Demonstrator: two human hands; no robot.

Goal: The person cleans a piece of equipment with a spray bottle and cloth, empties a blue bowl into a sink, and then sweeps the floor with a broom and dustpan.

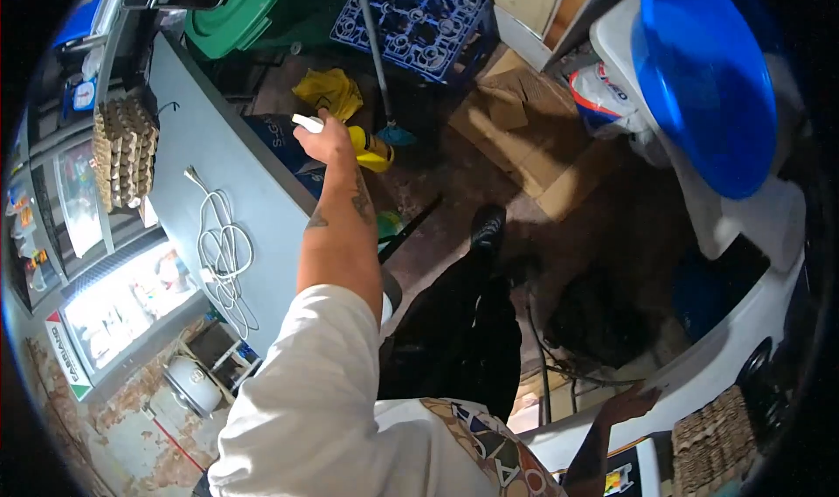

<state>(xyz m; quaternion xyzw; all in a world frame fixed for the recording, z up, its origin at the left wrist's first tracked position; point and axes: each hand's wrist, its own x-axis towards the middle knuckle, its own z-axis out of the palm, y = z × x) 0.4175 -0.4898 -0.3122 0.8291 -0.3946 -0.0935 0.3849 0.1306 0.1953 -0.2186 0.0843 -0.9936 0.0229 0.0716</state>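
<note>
My left hand (326,139) is closed around the neck of a yellow spray bottle (372,151) with a white trigger head (308,124). The bottle is tilted over the floor, beside a crumpled yellow plastic bag (331,94) and a pole with a blue-green lower end (396,135). In shadow at the lower right, my right hand (629,405) rests on the edge of a white appliance or counter (695,372). No object shows in it, and its fingers look extended.
A blue bottle crate (419,25) and flattened cardboard (524,136) lie ahead. A grey panel with a coiled white cord (226,248) stands left, near stacked egg trays (124,153). A blue basin (704,84) is at right. Dark cables (541,366) run near my legs.
</note>
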